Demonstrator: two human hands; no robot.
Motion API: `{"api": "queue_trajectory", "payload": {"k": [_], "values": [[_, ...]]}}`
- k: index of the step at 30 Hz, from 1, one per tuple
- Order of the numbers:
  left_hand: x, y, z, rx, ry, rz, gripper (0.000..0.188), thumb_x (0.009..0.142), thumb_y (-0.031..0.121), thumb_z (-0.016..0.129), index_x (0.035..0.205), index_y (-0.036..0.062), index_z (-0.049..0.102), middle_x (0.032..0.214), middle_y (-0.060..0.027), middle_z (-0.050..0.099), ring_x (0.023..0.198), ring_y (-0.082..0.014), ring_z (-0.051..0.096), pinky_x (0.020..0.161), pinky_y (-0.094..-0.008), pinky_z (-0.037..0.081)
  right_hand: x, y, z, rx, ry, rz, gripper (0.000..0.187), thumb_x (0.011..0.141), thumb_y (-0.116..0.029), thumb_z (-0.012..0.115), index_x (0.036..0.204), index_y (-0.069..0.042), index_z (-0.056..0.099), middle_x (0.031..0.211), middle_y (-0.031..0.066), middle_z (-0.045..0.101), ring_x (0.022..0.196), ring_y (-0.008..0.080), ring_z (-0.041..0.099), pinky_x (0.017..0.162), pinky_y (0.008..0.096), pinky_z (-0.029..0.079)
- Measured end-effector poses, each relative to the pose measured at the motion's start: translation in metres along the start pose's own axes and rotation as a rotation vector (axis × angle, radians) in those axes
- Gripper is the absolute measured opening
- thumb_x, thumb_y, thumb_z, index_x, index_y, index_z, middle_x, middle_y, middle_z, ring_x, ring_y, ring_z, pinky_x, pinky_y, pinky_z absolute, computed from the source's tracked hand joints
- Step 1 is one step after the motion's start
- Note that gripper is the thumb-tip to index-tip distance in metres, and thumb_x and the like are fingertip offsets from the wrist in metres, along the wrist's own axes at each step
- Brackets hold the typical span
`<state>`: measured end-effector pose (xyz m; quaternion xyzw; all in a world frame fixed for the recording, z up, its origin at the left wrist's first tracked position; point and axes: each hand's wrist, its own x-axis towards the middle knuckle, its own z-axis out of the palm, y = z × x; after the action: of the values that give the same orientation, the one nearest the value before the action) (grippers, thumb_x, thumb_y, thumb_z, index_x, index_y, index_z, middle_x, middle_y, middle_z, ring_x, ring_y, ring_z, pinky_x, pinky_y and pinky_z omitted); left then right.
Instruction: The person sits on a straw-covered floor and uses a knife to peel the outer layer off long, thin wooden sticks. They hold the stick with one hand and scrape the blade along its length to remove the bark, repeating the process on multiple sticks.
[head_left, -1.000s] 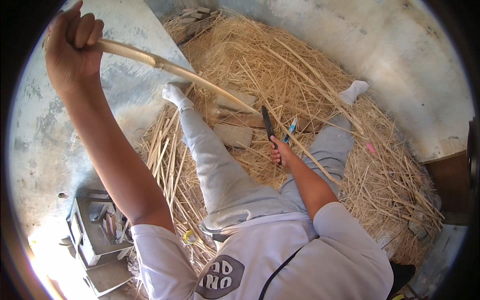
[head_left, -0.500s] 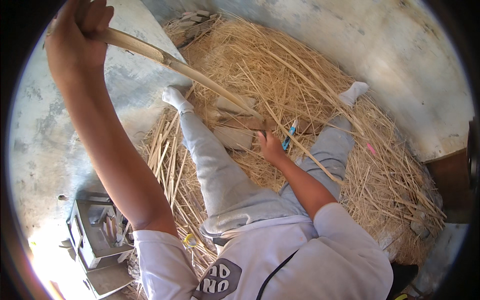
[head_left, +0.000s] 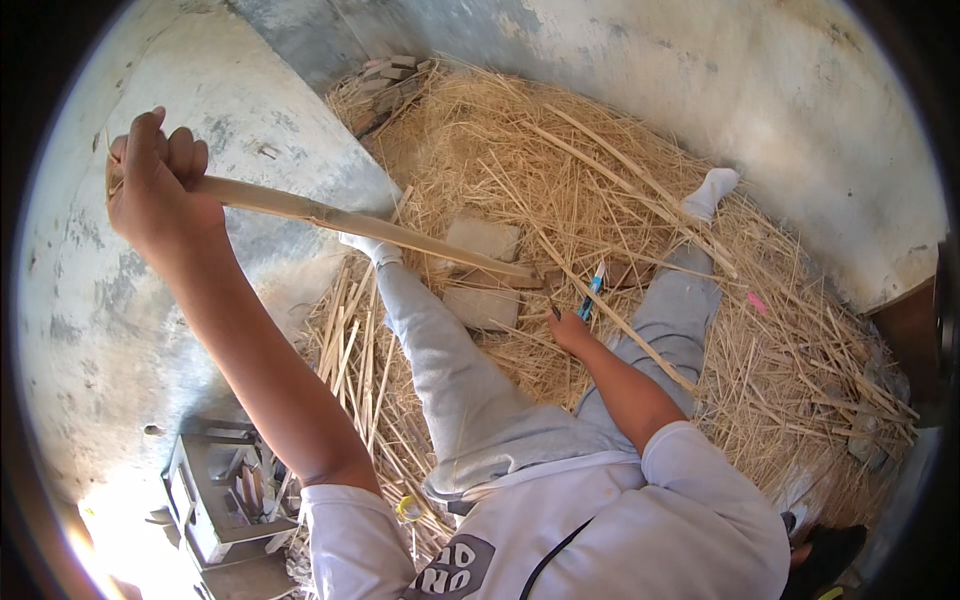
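Left hand (head_left: 155, 195) fist-grips long cane (head_left: 360, 228) at far-left end; right hand (head_left: 572, 330) clasps knife (head_left: 590, 292). Cane looks light, stiff; hold near ends.

Our single head-worn fisheye view, steeply downward and close over our lap, legs and straw-strewn floor (head_left: 800, 330).

I had two hands up: my left hand (head_left: 155, 195) gripped one cane (head_left: 370, 228), my right hand (head_left: 570, 328) one blue tool (head_left: 591, 291). Two flat blocks (head_left: 482, 240) lay between my two socks (head_left: 712, 190). One crate (head_left: 225, 500) sat beside me.
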<state>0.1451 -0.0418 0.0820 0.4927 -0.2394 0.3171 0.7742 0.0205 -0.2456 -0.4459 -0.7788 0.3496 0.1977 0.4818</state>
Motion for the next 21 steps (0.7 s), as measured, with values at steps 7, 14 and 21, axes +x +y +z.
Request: {"api": "queue_trajectory", "payload": {"k": [7, 14, 21], "values": [[-0.033, 0.019, 0.027, 0.136, 0.085, 0.086, 0.041, 0.077, -0.009, 0.061, 0.060, 0.0125, 0.031, 0.056, 0.0026, 0.026, 0.047, -0.0068, 0.021, 0.046, -0.0260, 0.018, 0.006, 0.009, 0.025, 0.174, 0.185, -0.219, 0.055, 0.102, -0.041, 0.042, 0.061, -0.005, 0.046, 0.053, 0.0078, 0.044, 0.046, 0.0234, 0.042, 0.051, 0.0446, 0.037], [-0.018, 0.018, 0.007, -0.140, -0.368, 0.005, 0.031, 0.084, -0.007, 0.056, 0.059, 0.0074, 0.042, 0.055, 0.0039, 0.022, 0.048, -0.0066, 0.016, 0.046, -0.0272, 0.014, -0.047, -0.053, -0.016, 0.167, 0.126, -0.479, 0.055, 0.101, -0.044, 0.043, 0.069, -0.001, 0.052, 0.054, 0.0119, 0.050, 0.051, 0.0276, 0.052, 0.056, 0.0448, 0.042], [-0.005, 0.006, 0.007, -0.238, -0.448, -0.044, 0.025, 0.087, -0.006, 0.054, 0.065, 0.0042, 0.047, 0.054, 0.0035, 0.020, 0.049, -0.0081, 0.015, 0.047, -0.0278, 0.015, -0.142, -0.122, -0.065, 0.408, 0.283, -0.880, 0.045, 0.103, -0.038, 0.045, 0.077, -0.002, 0.053, 0.055, 0.0076, 0.047, 0.049, 0.0205, 0.048, 0.053, 0.0387, 0.041]]}}
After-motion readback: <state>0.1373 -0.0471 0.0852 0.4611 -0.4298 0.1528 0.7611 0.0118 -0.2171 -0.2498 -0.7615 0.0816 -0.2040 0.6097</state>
